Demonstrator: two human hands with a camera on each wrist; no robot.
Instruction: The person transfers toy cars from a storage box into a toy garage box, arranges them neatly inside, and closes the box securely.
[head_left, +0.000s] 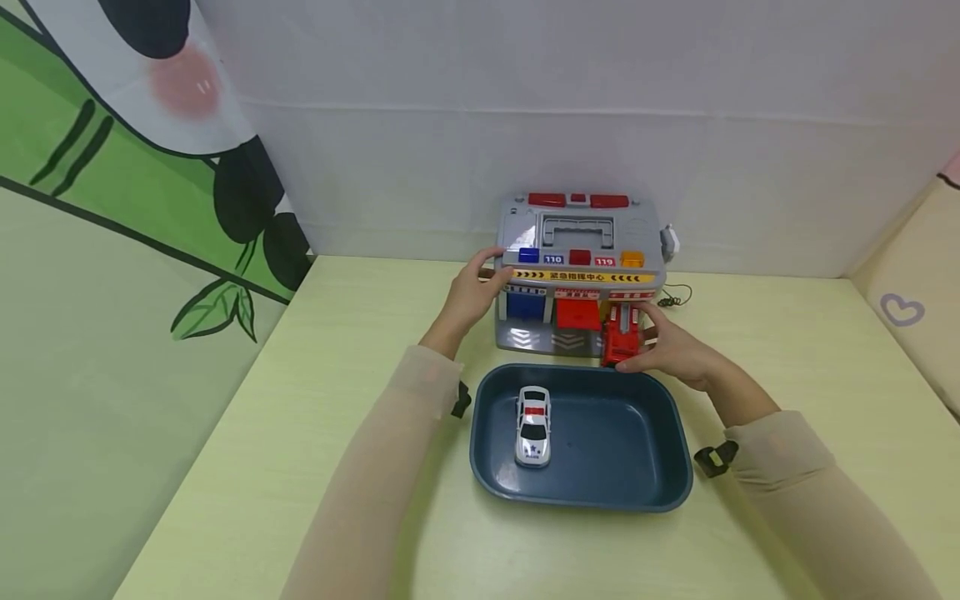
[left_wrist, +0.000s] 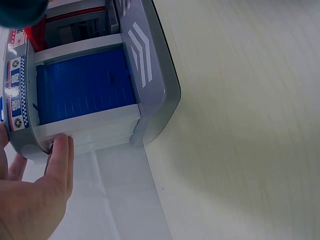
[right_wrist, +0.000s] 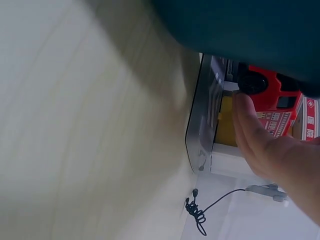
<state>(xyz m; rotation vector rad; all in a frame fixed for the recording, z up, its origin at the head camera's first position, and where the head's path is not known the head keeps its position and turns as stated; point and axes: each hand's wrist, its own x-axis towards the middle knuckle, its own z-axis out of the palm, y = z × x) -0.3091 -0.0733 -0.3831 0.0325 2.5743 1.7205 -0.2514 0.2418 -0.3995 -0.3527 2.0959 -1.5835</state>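
A grey toy rescue station (head_left: 577, 250) stands at the back of the table, its blue door (left_wrist: 85, 86) down and its red door (head_left: 577, 314) tilted outward. My left hand (head_left: 471, 292) grips the station's upper left edge, with fingers (left_wrist: 60, 155) along its side wall. At the station's right bay, my right hand (head_left: 671, 346) holds a red toy fire truck (head_left: 621, 337) by its side and near end. Behind the truck, a yellow door (right_wrist: 226, 122) shows partly in the right wrist view. A white toy police car (head_left: 533, 427) lies in a dark blue tray (head_left: 581, 502).
The tray stands close in front of the station, between my forearms. A coiled dark cord (head_left: 675, 296) lies right of the station, by a grey-white handle piece (head_left: 670, 242). A pale cloth wall (head_left: 390, 167) rises directly behind.
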